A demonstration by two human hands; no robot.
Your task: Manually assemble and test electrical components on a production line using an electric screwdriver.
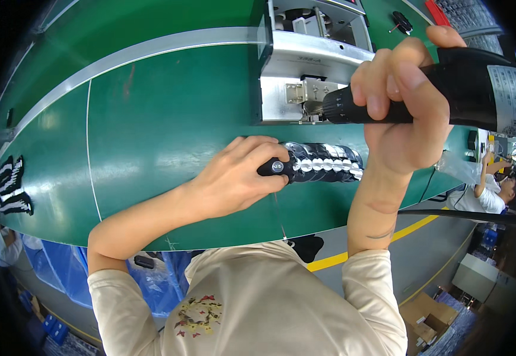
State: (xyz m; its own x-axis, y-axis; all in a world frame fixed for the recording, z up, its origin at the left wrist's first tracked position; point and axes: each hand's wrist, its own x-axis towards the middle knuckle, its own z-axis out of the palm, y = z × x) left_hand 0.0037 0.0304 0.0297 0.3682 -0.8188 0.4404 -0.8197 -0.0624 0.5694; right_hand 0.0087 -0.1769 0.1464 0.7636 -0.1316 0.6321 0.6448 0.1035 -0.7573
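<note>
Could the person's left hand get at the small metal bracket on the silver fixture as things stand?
Probably not readily. The left hand is closed around a black strip of shiny round metal parts, and the right hand presses a black power screwdriver right up against the small metal bracket.

Glossy green table [169, 118], matt-black driver [465, 89]

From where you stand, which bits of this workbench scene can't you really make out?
- Tip of the black power screwdriver in the right hand: head view, lost in shadow against the metal bracket.
- Left end of the black strip of silver parts: covered by the left hand and its fingers.
- Screwdriver's rear: cut off by the picture's right rim.
</note>
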